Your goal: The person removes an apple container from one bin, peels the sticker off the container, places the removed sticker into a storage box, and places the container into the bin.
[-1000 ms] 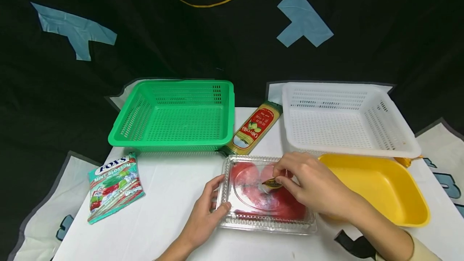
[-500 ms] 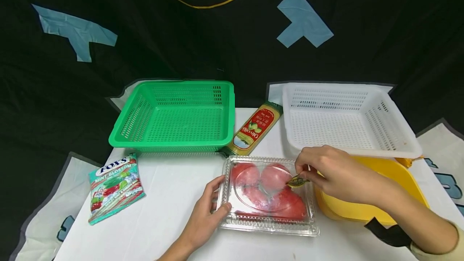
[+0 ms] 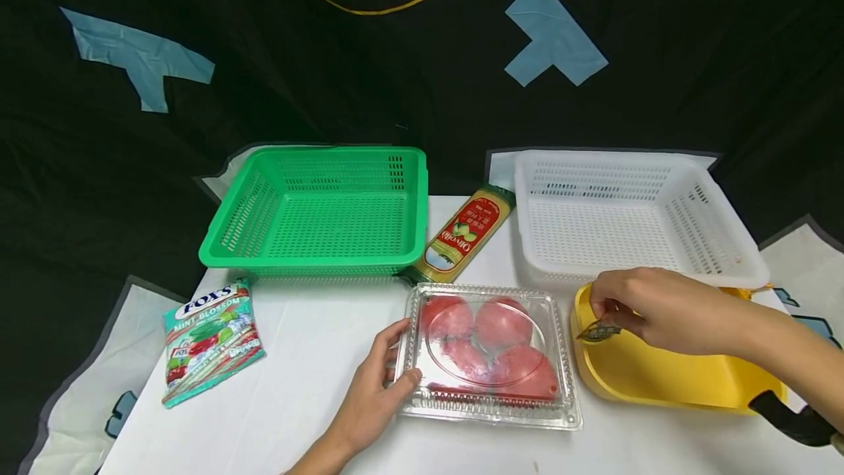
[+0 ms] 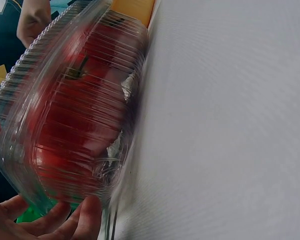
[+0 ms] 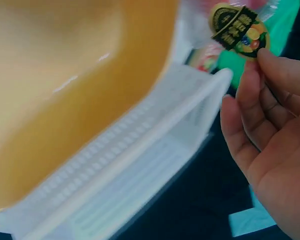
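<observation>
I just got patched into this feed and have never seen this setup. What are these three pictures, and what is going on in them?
There is no machine: a person works with bare hands and wears three cameras. The head view looks down on a white table. The other two views come from the wrists.

On the table lie a green basket, a white basket, a yellow tub, an oil bottle lying flat, a candy bag and a clear box of tomatoes.

The left hand touches the box's left edge. The right hand pinches a small sticker over the tub.
</observation>
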The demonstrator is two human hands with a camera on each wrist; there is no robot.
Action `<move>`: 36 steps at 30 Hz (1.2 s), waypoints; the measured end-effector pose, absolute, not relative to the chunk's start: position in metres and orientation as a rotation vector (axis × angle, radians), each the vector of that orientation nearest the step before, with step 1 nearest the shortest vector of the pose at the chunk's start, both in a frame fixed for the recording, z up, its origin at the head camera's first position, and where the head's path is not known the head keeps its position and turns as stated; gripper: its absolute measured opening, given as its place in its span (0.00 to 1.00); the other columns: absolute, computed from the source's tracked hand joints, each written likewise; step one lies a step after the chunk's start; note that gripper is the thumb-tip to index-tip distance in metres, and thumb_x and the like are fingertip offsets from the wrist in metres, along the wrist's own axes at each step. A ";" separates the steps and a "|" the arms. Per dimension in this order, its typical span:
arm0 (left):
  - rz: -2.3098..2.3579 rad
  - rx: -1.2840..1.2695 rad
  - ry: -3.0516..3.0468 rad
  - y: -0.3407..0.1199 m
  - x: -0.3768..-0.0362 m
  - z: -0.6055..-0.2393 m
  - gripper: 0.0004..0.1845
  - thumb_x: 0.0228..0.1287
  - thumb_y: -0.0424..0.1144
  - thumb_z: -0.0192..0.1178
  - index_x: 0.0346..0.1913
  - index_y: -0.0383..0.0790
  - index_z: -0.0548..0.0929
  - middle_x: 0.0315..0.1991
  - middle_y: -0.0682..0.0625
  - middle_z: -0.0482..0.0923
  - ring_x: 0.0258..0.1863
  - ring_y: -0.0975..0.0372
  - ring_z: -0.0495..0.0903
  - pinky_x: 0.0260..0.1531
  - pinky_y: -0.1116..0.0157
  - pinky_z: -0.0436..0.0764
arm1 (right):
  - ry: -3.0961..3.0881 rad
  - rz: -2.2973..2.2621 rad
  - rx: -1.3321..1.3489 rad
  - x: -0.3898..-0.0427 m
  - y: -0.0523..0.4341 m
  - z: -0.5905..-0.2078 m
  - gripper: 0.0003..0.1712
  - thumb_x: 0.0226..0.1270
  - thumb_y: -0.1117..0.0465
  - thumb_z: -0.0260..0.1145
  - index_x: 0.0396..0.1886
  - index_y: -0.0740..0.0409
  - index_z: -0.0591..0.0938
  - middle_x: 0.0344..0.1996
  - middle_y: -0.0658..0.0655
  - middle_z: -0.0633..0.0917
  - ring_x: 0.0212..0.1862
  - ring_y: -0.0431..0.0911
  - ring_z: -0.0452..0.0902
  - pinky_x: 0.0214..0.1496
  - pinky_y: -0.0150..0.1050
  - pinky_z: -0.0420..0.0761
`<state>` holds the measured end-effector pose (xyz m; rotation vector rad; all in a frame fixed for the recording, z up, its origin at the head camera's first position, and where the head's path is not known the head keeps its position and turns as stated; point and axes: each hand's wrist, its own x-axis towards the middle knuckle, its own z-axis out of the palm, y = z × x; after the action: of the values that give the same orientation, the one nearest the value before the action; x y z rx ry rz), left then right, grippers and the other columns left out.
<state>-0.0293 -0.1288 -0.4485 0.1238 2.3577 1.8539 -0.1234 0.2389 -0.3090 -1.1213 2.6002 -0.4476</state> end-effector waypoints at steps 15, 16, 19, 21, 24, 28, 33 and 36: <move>1.867 0.143 2.340 -0.130 -0.029 -0.450 0.34 0.64 0.37 0.59 0.71 0.58 0.59 0.64 0.48 0.66 0.44 0.56 0.76 0.39 0.62 0.79 | 2.296 -0.720 -0.946 -0.143 0.287 -0.343 0.03 0.69 0.60 0.63 0.34 0.47 0.78 0.29 0.44 0.80 0.32 0.41 0.76 0.32 0.33 0.76; 1.868 0.145 2.337 -0.130 -0.029 -0.450 0.34 0.64 0.37 0.59 0.71 0.58 0.59 0.64 0.48 0.66 0.44 0.55 0.76 0.39 0.62 0.79 | 2.288 -0.727 -0.946 -0.144 0.289 -0.346 0.03 0.69 0.60 0.63 0.34 0.47 0.78 0.29 0.44 0.80 0.32 0.41 0.75 0.31 0.33 0.75; 1.866 0.148 2.339 -0.130 -0.029 -0.449 0.34 0.64 0.37 0.59 0.71 0.58 0.59 0.64 0.48 0.66 0.44 0.55 0.76 0.39 0.62 0.79 | 2.279 -0.731 -0.925 -0.144 0.293 -0.353 0.03 0.69 0.60 0.63 0.33 0.48 0.78 0.28 0.45 0.80 0.30 0.40 0.75 0.30 0.32 0.75; 1.869 0.148 2.335 -0.130 -0.029 -0.449 0.34 0.64 0.37 0.59 0.71 0.58 0.59 0.63 0.47 0.67 0.43 0.55 0.76 0.39 0.62 0.80 | 2.278 -0.727 -0.903 -0.145 0.297 -0.357 0.04 0.68 0.60 0.63 0.33 0.48 0.77 0.27 0.45 0.79 0.30 0.40 0.74 0.29 0.32 0.74; 1.866 0.148 2.334 -0.130 -0.029 -0.449 0.34 0.64 0.37 0.59 0.71 0.58 0.59 0.64 0.48 0.66 0.44 0.55 0.76 0.39 0.62 0.80 | 2.261 -0.740 -0.865 -0.146 0.300 -0.363 0.03 0.68 0.61 0.63 0.33 0.49 0.77 0.27 0.46 0.79 0.30 0.40 0.74 0.29 0.33 0.74; 1.861 0.149 2.332 -0.130 -0.028 -0.449 0.34 0.64 0.37 0.59 0.71 0.58 0.59 0.64 0.48 0.66 0.44 0.55 0.76 0.39 0.62 0.80 | 2.224 -0.771 -0.814 -0.149 0.304 -0.370 0.03 0.68 0.63 0.62 0.34 0.52 0.77 0.27 0.49 0.79 0.29 0.41 0.74 0.28 0.33 0.73; 1.864 0.149 2.341 -0.131 -0.028 -0.450 0.34 0.64 0.38 0.59 0.70 0.59 0.59 0.63 0.48 0.67 0.44 0.55 0.76 0.39 0.62 0.80 | 2.188 -0.769 -0.763 -0.154 0.307 -0.378 0.04 0.65 0.68 0.62 0.34 0.55 0.76 0.25 0.51 0.77 0.27 0.40 0.72 0.26 0.31 0.71; 1.875 0.149 2.334 -0.131 -0.029 -0.449 0.34 0.64 0.37 0.59 0.70 0.58 0.60 0.63 0.47 0.67 0.44 0.55 0.77 0.39 0.62 0.80 | 2.163 -0.771 -0.743 -0.157 0.309 -0.383 0.06 0.63 0.70 0.62 0.34 0.56 0.76 0.24 0.50 0.76 0.27 0.40 0.71 0.26 0.31 0.70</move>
<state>-0.0285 -0.1314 -0.4485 0.1492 2.3342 1.8751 -0.1574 0.3093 -0.3830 -0.7431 2.1629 -0.7707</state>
